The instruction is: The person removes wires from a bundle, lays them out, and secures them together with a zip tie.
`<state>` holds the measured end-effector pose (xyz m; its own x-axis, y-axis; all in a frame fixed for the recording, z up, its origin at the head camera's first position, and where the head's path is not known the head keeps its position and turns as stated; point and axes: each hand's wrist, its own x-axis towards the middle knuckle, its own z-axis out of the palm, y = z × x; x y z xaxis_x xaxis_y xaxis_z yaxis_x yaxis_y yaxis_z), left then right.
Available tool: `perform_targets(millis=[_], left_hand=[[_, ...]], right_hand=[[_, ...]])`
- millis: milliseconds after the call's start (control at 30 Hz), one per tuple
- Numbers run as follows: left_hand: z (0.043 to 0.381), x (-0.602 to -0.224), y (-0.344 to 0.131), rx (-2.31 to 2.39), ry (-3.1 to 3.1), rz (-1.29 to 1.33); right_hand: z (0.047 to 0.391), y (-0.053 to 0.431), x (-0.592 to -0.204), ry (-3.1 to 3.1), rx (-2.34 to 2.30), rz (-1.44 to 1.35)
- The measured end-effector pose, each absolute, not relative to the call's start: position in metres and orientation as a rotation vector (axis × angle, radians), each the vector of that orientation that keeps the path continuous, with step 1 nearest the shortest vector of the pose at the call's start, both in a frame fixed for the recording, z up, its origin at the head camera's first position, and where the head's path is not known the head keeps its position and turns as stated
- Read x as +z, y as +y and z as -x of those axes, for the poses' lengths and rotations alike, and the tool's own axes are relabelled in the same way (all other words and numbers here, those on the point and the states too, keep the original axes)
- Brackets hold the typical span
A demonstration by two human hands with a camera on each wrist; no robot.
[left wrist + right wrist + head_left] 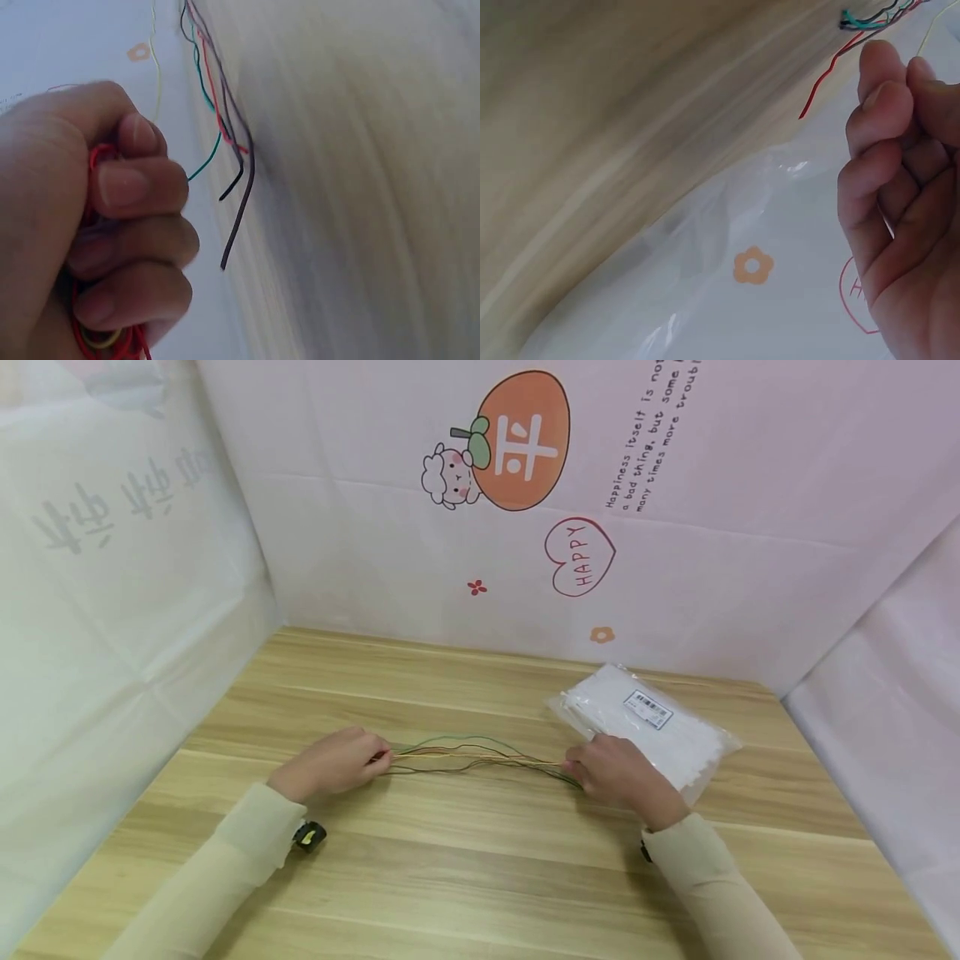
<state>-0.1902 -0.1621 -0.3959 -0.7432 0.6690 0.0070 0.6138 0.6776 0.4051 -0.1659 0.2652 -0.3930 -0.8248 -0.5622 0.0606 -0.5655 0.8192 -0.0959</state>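
Observation:
In the head view my left hand and right hand are apart, with a yellow wire stretched between them. The left fingers curl round a bunch of red wire with some yellow in it. Thumb and forefinger of the right hand pinch the yellow wire, seen thin in the right wrist view. Loose green, red, black and brown wires lie along the table; a brown wire ends beside the left hand. Near the right fingertips a red wire ends free.
A clear plastic bag of white contents, with a barcode label, lies just behind the right hand. The wooden table is bordered by printed white cloth at the back and sides.

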Motion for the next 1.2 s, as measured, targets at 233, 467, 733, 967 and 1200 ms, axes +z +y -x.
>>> perform_targets(millis=[233, 467, 733, 967, 1200], left_hand=[[0.188, -0.400, -0.161, 0.542, 2.775, -0.975], [0.188, -0.398, -0.165, 0.597, 2.749, -0.906], [0.186, -0.397, -0.171, 0.596, 2.795, -0.931], [0.185, -0.395, -0.161, 0.577, 2.792, -0.984], [0.184, -0.390, -0.139, 0.605, 2.792, -1.031]], right_hand=[[0.167, 0.258, -0.393, -3.030, 0.188, -0.898], [0.165, 0.258, -0.393, -2.980, 0.222, -0.911], [0.161, 0.260, -0.380, -3.013, 0.262, -0.805], [0.159, 0.255, -0.372, -3.003, 0.275, -0.774], [0.154, 0.242, -0.368, -2.951, 0.308, -0.826]])
